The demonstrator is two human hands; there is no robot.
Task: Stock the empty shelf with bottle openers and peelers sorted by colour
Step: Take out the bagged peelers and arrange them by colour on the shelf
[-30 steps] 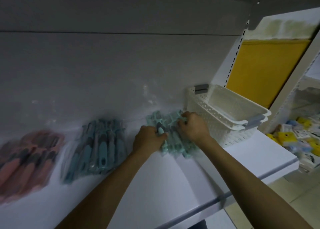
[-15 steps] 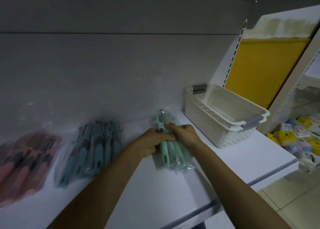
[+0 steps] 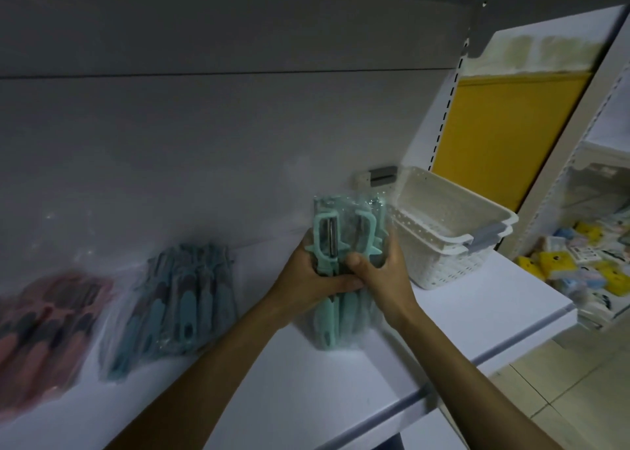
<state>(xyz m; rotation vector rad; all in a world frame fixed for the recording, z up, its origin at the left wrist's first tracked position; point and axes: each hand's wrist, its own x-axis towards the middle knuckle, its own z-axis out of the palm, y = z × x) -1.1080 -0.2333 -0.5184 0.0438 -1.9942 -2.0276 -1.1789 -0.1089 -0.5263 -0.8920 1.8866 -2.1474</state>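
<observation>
- White and dimly lit, the shelf (image 3: 341,381) ran under me from left to right, with a plain grey back panel (image 3: 238,142) rising behind it.
- Both of my hands met at the middle of the shelf around a bundle of mint peelers (image 3: 327,320) wrapped in clear plastic.
- My left hand (image 3: 306,279) gripped the bundle from the left, fingers curled round the handles.
- My right hand (image 3: 381,275) gripped it from the right, thumb pressed across the front just below the blades.
- The peelers stood upright, heads up near the back panel and handle ends down at the shelf; whether they touched it I could not tell.
- A blue pile (image 3: 177,299) lay flat on the shelf to the left of my hands, apart from them.
- A pink pile (image 3: 44,333) lay further left, just beside the blue one, blurred at the edge of view.
- Two white baskets (image 3: 450,231), one nested in the other, sat on the shelf just right of the peelers, against the back.
- Beyond them stood a yellow panel (image 3: 504,136), and small yellow and blue packs (image 3: 586,265) filled a neighbouring rack at far right.
</observation>
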